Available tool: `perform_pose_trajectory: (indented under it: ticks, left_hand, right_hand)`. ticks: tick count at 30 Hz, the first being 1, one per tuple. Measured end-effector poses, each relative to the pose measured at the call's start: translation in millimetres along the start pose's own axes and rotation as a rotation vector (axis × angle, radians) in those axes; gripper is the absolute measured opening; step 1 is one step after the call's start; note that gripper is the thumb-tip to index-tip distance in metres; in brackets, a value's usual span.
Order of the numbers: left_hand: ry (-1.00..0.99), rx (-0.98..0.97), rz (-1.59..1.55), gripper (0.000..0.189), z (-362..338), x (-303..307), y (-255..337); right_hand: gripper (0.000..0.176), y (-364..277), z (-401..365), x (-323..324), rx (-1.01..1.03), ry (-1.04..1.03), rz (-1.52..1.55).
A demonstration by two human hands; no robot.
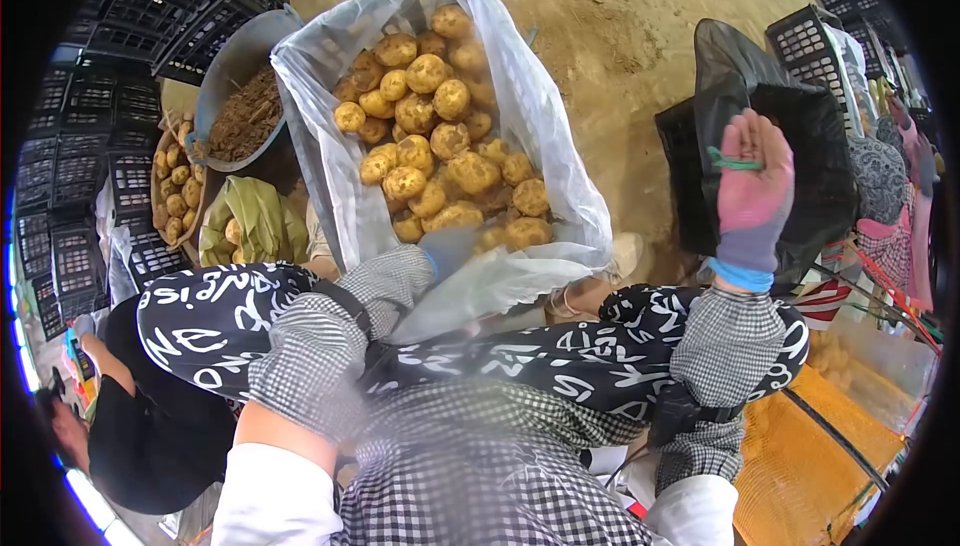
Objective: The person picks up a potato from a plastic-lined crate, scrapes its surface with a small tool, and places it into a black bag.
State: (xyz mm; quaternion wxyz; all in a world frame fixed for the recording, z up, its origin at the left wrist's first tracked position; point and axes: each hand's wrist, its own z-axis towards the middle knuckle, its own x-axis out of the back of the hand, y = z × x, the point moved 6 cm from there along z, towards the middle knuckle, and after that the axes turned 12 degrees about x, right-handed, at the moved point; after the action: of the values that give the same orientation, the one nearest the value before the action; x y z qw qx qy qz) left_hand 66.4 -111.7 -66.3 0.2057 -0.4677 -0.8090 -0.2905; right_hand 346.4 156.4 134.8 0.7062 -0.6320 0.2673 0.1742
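A crate lined with translucent plastic (560, 146) stands between my knees, holding several yellow potatoes (425, 111) with soil on them. My left hand (452, 249), in a grey glove, is at the crate's near edge beside the plastic; its fingers are blurred and partly hidden. Raised on the right, my right hand (755, 181) wears a pink and grey glove, with its palm showing and its fingers extended. A green band (735, 161) crosses its fingers. Behind that hand is a crate lined with black plastic (820, 166).
At the left are a tub of brown debris (240, 121), a basket of potatoes (178, 196) and a green bag (255, 216). Black crates (85, 156) are stacked beyond. A person (160, 416) is at the lower left, another (885, 181) at the right, near orange mesh (815, 456).
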Motion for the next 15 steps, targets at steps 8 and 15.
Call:
perform_pose_trajectory:
  ticks: [8, 15]
  left_hand:
    - [0.017, 0.059, -0.816, 0.074, -73.5, 128.4, -6.6]
    - [0.016, -0.375, -1.432, 0.076, -127.4, 157.4, 30.3]
  right_hand:
    - [0.051, 70.9, -114.6, -72.1, -0.402, -0.693, -0.596]
    - [0.085, 88.6, -192.3, -107.8, -0.812, -0.885, -0.265]
